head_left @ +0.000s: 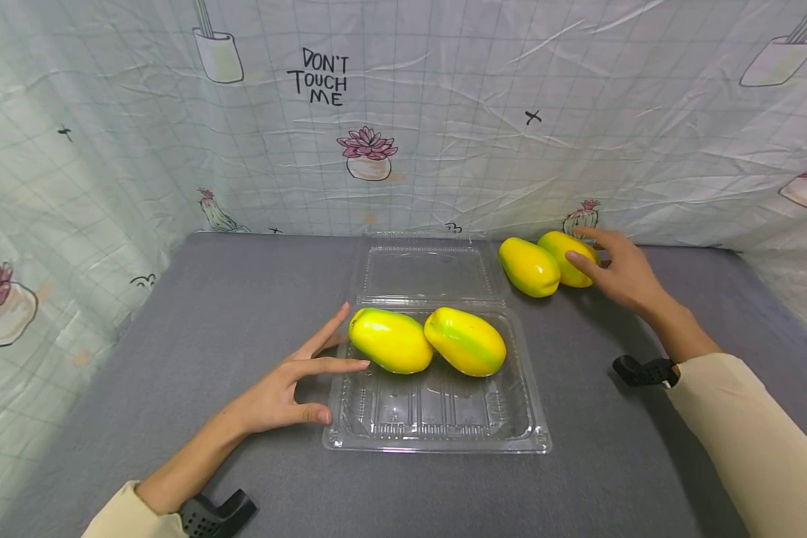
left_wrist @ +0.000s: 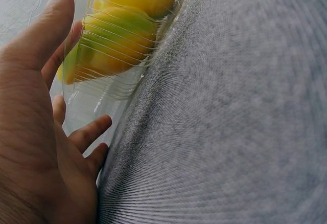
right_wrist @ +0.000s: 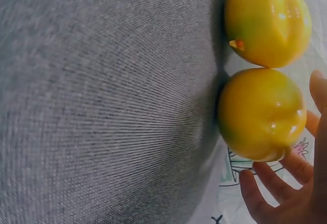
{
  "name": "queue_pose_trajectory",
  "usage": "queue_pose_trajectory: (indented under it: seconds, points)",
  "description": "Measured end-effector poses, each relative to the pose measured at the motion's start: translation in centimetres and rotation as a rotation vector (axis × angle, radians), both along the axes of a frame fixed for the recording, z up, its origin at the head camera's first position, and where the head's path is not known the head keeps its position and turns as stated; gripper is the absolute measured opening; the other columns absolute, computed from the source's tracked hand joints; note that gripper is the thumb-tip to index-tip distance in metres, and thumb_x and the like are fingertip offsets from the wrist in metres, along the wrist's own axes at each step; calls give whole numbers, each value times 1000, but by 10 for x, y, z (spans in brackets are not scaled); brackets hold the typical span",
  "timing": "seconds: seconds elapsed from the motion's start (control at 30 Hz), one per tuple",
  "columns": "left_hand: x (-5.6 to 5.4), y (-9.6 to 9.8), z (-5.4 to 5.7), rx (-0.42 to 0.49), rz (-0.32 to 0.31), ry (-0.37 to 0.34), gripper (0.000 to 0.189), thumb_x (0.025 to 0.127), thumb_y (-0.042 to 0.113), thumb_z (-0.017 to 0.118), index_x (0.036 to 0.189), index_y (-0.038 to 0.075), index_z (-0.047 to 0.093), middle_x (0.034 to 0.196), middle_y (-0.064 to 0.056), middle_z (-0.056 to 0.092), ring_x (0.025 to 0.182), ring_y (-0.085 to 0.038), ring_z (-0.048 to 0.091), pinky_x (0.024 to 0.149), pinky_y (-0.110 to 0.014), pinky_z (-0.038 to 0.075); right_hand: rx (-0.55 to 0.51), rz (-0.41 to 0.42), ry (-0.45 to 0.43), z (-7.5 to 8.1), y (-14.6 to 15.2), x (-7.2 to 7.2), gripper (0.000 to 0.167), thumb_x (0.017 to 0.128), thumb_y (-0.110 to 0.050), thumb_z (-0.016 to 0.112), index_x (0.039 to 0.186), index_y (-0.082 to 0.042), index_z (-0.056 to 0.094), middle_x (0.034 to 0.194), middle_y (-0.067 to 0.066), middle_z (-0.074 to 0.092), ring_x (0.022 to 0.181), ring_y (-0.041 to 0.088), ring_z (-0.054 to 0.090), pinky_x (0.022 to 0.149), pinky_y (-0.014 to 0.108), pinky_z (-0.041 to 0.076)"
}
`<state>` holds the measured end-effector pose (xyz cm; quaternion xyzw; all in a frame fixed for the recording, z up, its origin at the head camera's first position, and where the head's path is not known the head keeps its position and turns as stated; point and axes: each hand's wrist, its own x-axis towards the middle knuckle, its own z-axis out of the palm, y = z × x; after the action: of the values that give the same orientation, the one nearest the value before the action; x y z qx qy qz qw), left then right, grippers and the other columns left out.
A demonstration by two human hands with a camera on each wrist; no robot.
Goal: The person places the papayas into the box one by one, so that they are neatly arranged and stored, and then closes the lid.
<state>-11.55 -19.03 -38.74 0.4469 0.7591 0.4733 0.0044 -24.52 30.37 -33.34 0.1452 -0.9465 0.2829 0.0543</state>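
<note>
A clear plastic clamshell box [head_left: 437, 441] lies with its lid [head_left: 430, 273] folded back. Two glossy yellow-green papayas, a left one [head_left: 391, 341] and a right one [head_left: 466, 342], sit side by side in the rear half of its base. My left hand [head_left: 279, 392] rests at the box's left edge, fingers spread and one fingertip close to the left papaya. Two more papayas, a nearer one [head_left: 528, 267] and a farther one [right_wrist: 261, 114], touch each other on the table. Around the farther one, my right hand [head_left: 619, 269] spreads its fingers and thumb loosely; firm contact is not visible.
Grey cloth covers the table [head_left: 242, 299]. A white printed curtain [head_left: 444, 112] hangs right behind the lid and the two loose papayas, and another stretch runs along the left side. Black bands with camera mounts [head_left: 645, 370] sit on both wrists.
</note>
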Motion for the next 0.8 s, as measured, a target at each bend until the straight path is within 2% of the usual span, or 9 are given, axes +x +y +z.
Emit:
queue_pose_trajectory:
  seconds: [0.2,0.47,0.63,0.8]
  points:
    - [0,0,0,4,-6,8,67,87,61,56,135,16,56,158,-20,-2,136,-39,30,95,-69,29,52,-10,-25,-3,1,-1,62,96,-44,54,145,-9,40,146,23,37,123,46,39,91,63,33]
    - [-1,0,0,6,-10,8,66,87,60,58,135,16,56,158,-20,-2,137,-38,29,99,-65,29,72,-3,-111,2,5,2,68,95,-48,53,151,-16,29,150,22,31,112,49,48,84,62,40]
    - [-1,-1,0,5,-10,4,66,87,60,58,135,16,56,158,-20,-3,137,-38,30,97,-68,29,98,26,-113,7,7,3,67,95,-46,55,150,-16,32,149,22,33,111,50,50,85,63,41]
    - [-1,0,-1,5,-9,8,66,86,61,57,135,16,56,158,-20,-2,136,-38,30,96,-68,29,117,35,-111,9,9,2,65,94,-46,57,149,-20,35,148,23,34,98,46,61,77,59,47]
